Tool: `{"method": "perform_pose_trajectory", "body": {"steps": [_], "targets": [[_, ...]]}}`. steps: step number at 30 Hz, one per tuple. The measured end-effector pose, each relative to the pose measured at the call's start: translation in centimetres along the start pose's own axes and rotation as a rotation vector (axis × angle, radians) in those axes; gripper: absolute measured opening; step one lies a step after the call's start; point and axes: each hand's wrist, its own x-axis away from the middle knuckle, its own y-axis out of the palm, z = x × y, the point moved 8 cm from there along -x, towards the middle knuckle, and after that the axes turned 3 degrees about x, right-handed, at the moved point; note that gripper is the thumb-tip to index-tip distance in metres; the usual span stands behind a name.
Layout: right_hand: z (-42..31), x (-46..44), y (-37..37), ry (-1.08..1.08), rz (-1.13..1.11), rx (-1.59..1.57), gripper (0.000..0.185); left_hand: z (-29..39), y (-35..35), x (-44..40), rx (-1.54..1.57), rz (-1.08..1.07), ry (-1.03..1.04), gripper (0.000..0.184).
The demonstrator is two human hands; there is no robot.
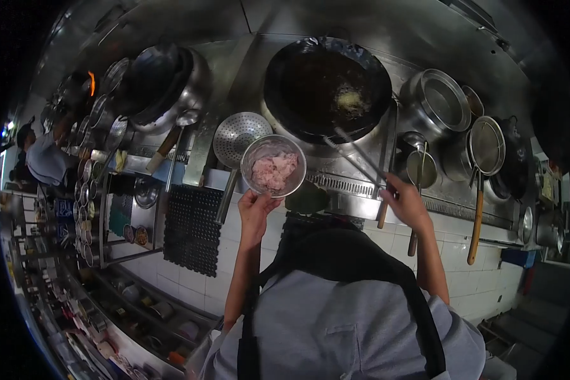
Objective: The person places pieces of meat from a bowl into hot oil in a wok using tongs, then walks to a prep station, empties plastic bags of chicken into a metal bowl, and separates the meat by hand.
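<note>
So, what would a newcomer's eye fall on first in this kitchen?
Probably the big dark wok at upper centre, with a pale patch in its liquid. Lower left of it, the left hand holds a round bowl of pinkish food, while the right hand grips what look like long tongs.

Your 1 camera looked from your head, facing forward and steeply down through a wide, round-edged view, with your grey shirt (304, 316) close below it and the wok (276, 95) farther ahead.

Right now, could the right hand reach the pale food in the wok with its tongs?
Probably yes: the tongs in the right hand point toward the wok, and nothing visible blocks the pale food.
</note>
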Motion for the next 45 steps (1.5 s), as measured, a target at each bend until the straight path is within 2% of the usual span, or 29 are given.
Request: {"method": "perform_pose_trajectory", "body": {"steps": [2,4,7,13,17,20,23,25,28,32,34,36,39,41,43,45], "targets": [[-4.2,0.0,1.9,-0.104,-0.161,0.107,0.045,0.7,0.1,-0.4,-0.001,0.023,0.032,0.006],[-6.3,0.0,3.4,-0.179,-0.203,0.316,0.045,1.5,0.2,-0.7,-0.076,0.012,0.093,0.003],[-8.3,-0.8,4.4,-0.195,-0.166,0.417,0.047,1.5,-0.4,-1.1,-0.177,-0.023,0.172,0.006],[-9.0,-2.1,6.2,-0.260,-0.198,0.580,0.045,0.9,0.0,-0.7,-0.190,-0.039,0.163,0.006],[-10.0,-0.5,4.3,-0.214,-0.220,0.607,0.043,0.7,-0.1,-0.4,-0.049,0.001,0.071,0.003],[-9.6,0.4,3.5,-0.226,-0.185,0.482,0.039,0.3,-0.2,-0.8,-0.039,-0.004,0.059,0.006],[-10.1,0.6,2.7,-0.310,-0.127,0.431,0.039,-0.5,-0.1,-1.7,-0.061,-0.040,0.039,0.010],[-10.1,0.6,1.6,-0.204,-0.150,0.164,0.040,-1.2,0.0,-1.4,-0.035,-0.030,-0.024,0.013],[-9.1,-0.5,1.6,-0.123,-0.198,0.346,0.040,-1.4,1.3,-0.9,0.089,-0.092,-0.074,0.013],[-8.1,-0.4,-1.4,-0.085,-0.045,0.249,0.041,-1.6,1.5,-0.5,0.051,-0.082,-0.087,0.012],[-8.3,-0.1,-1.7,-0.045,-0.090,0.303,0.042,-1.3,1.8,-0.3,0.043,-0.085,-0.073,0.010],[-8.6,-0.1,-0.5,-0.183,-0.096,0.522,0.040,-1.3,1.8,-0.4,-0.009,-0.100,-0.061,0.009],[-8.9,-1.3,2.1,-0.182,-0.173,0.618,0.040,-1.3,1.7,-0.7,-0.088,-0.137,-0.041,0.008],[-9.1,-1.3,1.6,-0.174,-0.174,0.641,0.040,-1.3,1.6,-0.8,-0.114,-0.151,-0.027,0.009],[-9.4,-0.9,0.6,-0.172,-0.179,0.662,0.039,-1.3,1.2,-0.7,0.018,-0.116,-0.052,0.009],[-10.5,-0.1,-1.9,-0.236,-0.061,0.519,0.037,-1.3,0.8,-0.8,0.023,-0.116,-0.047,0.009]]}}
